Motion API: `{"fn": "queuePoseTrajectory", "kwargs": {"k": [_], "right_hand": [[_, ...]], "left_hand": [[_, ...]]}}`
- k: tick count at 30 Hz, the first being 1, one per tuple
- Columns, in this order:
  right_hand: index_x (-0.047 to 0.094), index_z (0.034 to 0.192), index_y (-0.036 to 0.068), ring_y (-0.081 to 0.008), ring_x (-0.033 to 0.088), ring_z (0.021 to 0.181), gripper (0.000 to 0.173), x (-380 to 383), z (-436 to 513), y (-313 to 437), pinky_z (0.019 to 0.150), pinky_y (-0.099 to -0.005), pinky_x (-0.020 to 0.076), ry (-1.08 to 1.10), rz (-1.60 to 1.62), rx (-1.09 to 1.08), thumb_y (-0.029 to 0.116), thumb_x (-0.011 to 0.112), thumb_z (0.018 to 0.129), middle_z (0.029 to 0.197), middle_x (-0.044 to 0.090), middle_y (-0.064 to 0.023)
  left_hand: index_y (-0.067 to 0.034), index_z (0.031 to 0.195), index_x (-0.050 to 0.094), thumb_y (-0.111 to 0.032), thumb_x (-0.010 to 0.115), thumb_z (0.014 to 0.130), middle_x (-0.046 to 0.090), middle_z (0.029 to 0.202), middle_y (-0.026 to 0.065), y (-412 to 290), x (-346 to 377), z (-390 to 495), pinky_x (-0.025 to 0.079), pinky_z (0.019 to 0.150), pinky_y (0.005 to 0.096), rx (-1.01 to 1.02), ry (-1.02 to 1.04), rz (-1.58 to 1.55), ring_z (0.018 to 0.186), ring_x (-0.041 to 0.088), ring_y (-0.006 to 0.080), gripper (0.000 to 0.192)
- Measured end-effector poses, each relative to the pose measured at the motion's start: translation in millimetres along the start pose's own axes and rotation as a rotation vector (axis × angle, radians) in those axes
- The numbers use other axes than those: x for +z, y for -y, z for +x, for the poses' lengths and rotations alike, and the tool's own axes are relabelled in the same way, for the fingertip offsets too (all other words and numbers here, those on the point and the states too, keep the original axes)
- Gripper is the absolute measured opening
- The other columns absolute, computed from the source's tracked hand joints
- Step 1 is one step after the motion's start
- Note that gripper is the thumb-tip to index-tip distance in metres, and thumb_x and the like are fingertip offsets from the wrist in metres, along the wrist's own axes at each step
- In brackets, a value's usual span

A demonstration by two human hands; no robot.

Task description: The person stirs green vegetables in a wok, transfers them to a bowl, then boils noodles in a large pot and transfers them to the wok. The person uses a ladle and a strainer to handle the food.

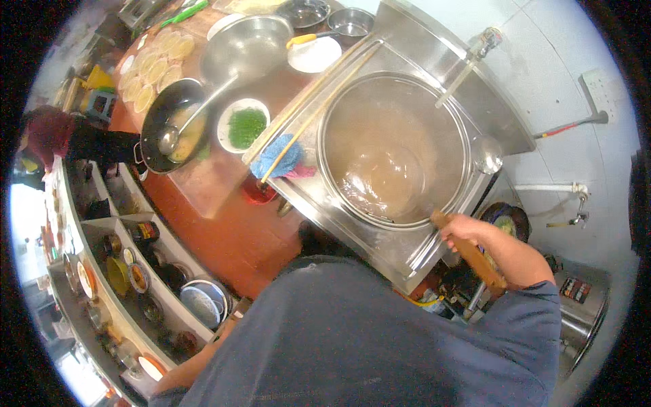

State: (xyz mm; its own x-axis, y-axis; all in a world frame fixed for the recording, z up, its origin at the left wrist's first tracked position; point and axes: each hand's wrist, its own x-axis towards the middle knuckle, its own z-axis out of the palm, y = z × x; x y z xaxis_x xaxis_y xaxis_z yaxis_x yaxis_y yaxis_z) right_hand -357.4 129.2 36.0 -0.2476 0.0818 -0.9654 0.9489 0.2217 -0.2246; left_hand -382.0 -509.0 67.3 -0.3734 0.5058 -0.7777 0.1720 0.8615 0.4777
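Note:
My right hand (460,229) grips a flat wooden handle or paddle (478,262) at the near right rim of a large round metal pot (325,168). One end of the wood is at the rim; whether it continues into the pot is unclear. Cloudy brownish liquid (391,152) fills the pot, and its surface is rippled and shiny on the near side. My left hand (231,328) is low on the left beside my dark shirt, mostly hidden. A small brown thing (244,308) shows by it, but I cannot tell if it is held.
A tap (475,56) reaches over the pot's far side. Wooden sticks (325,102) and a blue cloth (279,155) lie on the steel stove's left edge. Left stand a black wok (152,122) with a ladle (169,140), a plate of chopped greens (224,127) and crockery shelves (117,219). A person (96,137) stands beyond.

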Motion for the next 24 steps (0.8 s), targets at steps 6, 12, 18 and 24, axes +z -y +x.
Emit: {"fn": "queuePoseTrajectory", "kwargs": {"k": [6,12,18,24], "right_hand": [[0.057,0.085,0.003,-0.0184,0.056,0.057,0.017,105,83,54,0.055,-0.0333,0.0492,0.347,0.826,-0.176,0.020,0.057,0.088,0.067,0.057,-0.0065],[0.056,0.090,0.003,-0.0175,0.057,0.060,0.019,119,100,71,0.058,-0.0305,0.0490,0.291,1.194,-0.415,0.022,0.055,0.090,0.073,0.058,-0.0056],[0.053,0.102,0.004,-0.0130,0.056,0.063,0.019,120,47,22,0.057,-0.0295,0.0499,0.644,1.378,-0.403,0.021,0.055,0.093,0.081,0.057,-0.0035],[0.049,0.117,0.000,-0.0149,0.061,0.074,0.027,158,29,-7,0.065,-0.0332,0.0563,1.081,1.944,-0.356,0.017,0.049,0.096,0.090,0.057,-0.0062]], "left_hand": [[-0.005,0.138,0.038,-0.034,0.048,0.090,0.048,0.134,0.0224,-7,6,-3,0.042,0.098,0.0460,-0.033,-0.022,-0.011,0.118,0.052,0.0386,0.057],[-0.004,0.138,0.038,-0.034,0.048,0.090,0.048,0.133,0.0224,-20,-13,11,0.043,0.098,0.0460,-0.006,-0.015,0.041,0.118,0.052,0.0386,0.057],[-0.004,0.138,0.038,-0.033,0.047,0.090,0.048,0.133,0.0225,-34,-37,29,0.043,0.098,0.0461,0.057,0.019,0.124,0.118,0.052,0.0387,0.056],[-0.004,0.137,0.038,-0.033,0.047,0.090,0.048,0.132,0.0225,-49,-45,39,0.043,0.098,0.0462,0.082,0.048,0.171,0.118,0.053,0.0387,0.056]]}}
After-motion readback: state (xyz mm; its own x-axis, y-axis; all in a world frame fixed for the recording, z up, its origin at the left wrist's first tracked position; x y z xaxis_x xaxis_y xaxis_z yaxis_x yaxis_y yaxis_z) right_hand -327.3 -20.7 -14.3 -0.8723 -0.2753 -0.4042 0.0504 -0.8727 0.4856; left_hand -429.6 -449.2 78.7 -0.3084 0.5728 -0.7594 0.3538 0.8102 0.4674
